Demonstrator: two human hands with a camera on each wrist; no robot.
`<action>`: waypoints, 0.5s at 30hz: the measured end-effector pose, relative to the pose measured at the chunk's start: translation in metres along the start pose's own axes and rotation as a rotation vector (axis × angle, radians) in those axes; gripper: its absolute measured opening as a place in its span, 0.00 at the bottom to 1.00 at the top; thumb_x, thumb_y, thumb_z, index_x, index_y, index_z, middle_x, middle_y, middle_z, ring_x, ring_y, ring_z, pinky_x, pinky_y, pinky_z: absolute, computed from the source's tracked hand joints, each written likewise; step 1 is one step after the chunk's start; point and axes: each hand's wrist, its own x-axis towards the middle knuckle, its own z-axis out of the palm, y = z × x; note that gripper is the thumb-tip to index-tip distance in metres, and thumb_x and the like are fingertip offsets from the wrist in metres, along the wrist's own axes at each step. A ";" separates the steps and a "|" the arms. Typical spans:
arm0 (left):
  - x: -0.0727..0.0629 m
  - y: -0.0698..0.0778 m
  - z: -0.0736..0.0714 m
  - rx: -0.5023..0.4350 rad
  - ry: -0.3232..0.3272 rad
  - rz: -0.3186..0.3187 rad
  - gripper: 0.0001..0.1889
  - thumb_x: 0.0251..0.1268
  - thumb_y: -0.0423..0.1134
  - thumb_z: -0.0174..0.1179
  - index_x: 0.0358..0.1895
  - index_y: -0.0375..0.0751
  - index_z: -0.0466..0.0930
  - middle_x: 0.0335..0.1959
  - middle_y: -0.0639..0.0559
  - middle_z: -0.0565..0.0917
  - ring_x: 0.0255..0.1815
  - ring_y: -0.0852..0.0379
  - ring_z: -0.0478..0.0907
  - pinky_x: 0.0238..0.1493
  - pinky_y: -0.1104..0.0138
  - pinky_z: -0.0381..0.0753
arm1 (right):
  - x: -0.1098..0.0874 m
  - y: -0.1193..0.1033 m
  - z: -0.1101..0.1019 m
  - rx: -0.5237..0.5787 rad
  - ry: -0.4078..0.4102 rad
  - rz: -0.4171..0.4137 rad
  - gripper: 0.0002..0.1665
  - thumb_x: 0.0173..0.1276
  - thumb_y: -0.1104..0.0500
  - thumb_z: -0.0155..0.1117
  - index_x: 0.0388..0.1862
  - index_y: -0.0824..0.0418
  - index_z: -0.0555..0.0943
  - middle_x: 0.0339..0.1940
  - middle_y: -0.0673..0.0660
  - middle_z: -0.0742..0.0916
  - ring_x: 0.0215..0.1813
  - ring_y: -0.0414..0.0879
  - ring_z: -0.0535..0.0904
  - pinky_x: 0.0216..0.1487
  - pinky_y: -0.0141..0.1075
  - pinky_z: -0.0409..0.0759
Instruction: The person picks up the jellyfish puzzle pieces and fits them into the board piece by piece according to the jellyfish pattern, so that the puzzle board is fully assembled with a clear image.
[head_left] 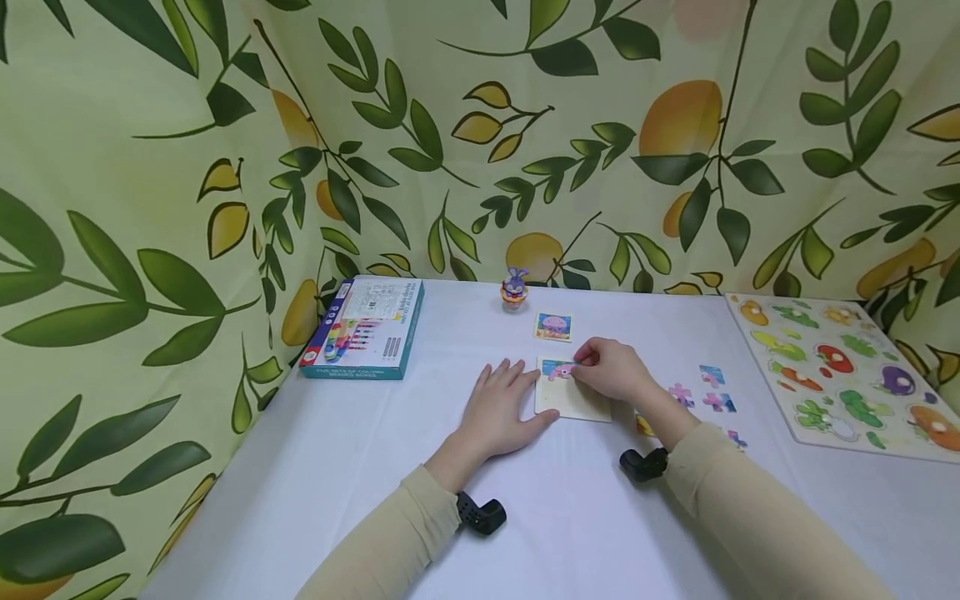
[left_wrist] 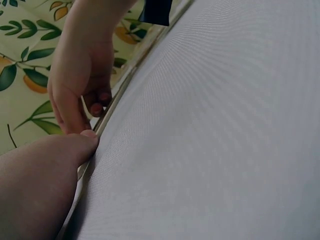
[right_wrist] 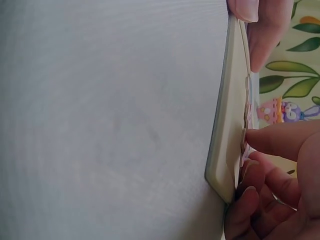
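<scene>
A small cream puzzle board (head_left: 573, 403) lies on the table, with pink-and-blue pieces (head_left: 553, 369) set along its far side. My left hand (head_left: 498, 413) lies spread at the board's left side, its thumb and fingertips touching the edge. At the far right corner, my right hand (head_left: 613, 372) pinches a jigsaw piece (right_wrist: 243, 141) against the board between thumb and fingers; most of that piece is hidden. Several loose jigsaw pieces (head_left: 718, 402) lie right of the board, partly behind my right forearm. Beyond the board sits a picture card (head_left: 553, 327) with a pink octopus.
A boxed game (head_left: 367, 327) stands at the back left. A purple figurine (head_left: 514, 288) in a small cup is near the back edge. To the right lies a large vegetable peg board (head_left: 847, 375). A leaf-patterned cloth (head_left: 480, 150) hangs behind the white-covered table (head_left: 315, 483).
</scene>
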 end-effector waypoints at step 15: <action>0.000 -0.001 -0.001 -0.004 0.005 0.011 0.40 0.69 0.71 0.52 0.76 0.51 0.70 0.79 0.48 0.65 0.82 0.47 0.53 0.81 0.49 0.42 | 0.001 -0.001 0.002 0.008 0.032 0.036 0.16 0.70 0.53 0.70 0.47 0.63 0.80 0.39 0.59 0.83 0.41 0.52 0.77 0.41 0.38 0.79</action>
